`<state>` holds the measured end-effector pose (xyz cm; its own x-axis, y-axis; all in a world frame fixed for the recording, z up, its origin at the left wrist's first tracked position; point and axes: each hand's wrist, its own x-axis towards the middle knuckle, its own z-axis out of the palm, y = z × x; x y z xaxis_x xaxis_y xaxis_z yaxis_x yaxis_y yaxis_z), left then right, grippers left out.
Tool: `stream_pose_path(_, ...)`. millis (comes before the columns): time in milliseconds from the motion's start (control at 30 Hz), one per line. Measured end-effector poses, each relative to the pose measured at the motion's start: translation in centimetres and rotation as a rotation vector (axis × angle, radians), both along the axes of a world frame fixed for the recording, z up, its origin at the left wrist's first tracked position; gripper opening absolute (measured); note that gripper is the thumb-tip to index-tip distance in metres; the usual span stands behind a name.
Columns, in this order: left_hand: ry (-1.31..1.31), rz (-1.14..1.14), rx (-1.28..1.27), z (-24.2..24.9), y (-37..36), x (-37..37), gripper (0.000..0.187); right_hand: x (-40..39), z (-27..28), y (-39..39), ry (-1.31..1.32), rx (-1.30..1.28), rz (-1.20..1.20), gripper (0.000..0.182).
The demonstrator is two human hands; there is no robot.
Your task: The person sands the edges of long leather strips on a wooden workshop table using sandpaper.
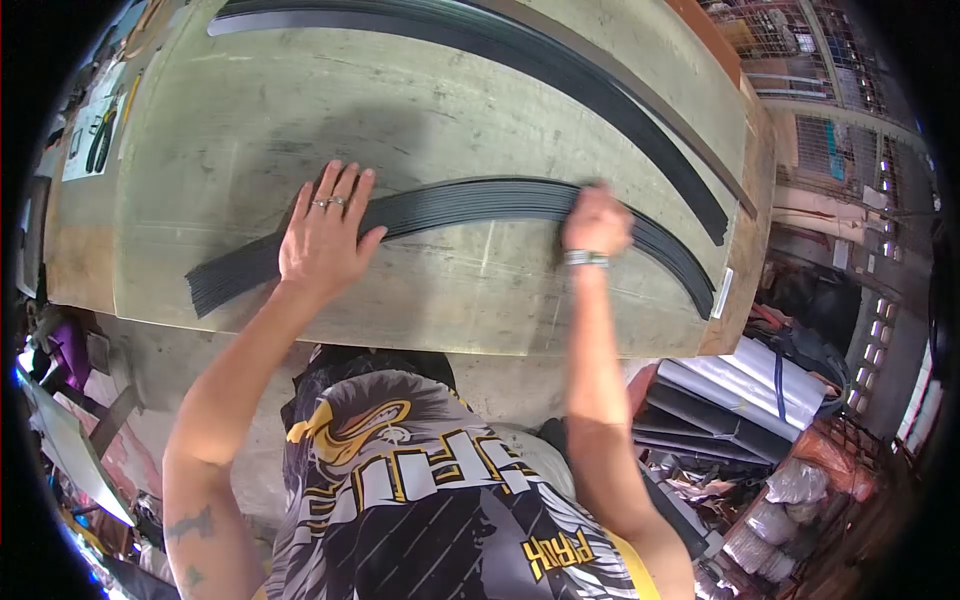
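Observation:
A band of thin dark grey strips [480, 203], laid side by side, runs across the worktable in front of me and looks curved through the lens. My left hand [330, 228] lies flat over its left part, fingers stretched and slightly apart, with a ring showing. Over the right part of the strips is my right hand [598, 222], closed like a fist and a little blurred. Whatever is inside its fingers is hidden. Both ends of the band stick out past my hands.
Farther back on the table [250, 110] lies a second long bundle of black strips [560, 75], beside a long flat bar [660, 110]. Black-handled pliers [100, 140] rest on paper at the far left. Silver rolls [750, 380] stand below the right edge.

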<state>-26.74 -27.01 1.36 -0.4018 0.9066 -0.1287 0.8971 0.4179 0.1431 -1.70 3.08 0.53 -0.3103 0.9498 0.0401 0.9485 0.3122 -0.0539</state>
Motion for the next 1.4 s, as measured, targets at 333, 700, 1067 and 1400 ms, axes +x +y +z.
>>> stream_pose_path(333, -0.012, -0.010, -0.026, 0.2, 0.0, 0.0, 0.076, 4.4, -2.3, 2.8, 0.018, 0.297, 0.100, 0.023)
stream_pose_path(700, -0.001, -0.013, -0.042, 0.0, 0.0, 0.1, 0.076, -3.4, -1.0, -9.4, 0.258, 0.240, 0.779, 0.034)
stream_pose_path(1067, -0.020, -0.013, -0.023, 0.3, -0.4, 0.4, 0.079, -4.9, -1.5, -16.5, 0.220, 0.099, 0.451, 0.042)
stream_pose_path(1400, -0.003, -0.048, -0.110, 1.1, -0.2, 0.6, 0.080, 11.6, -3.5, 4.7, 0.087, 0.227, -0.129, 0.028)
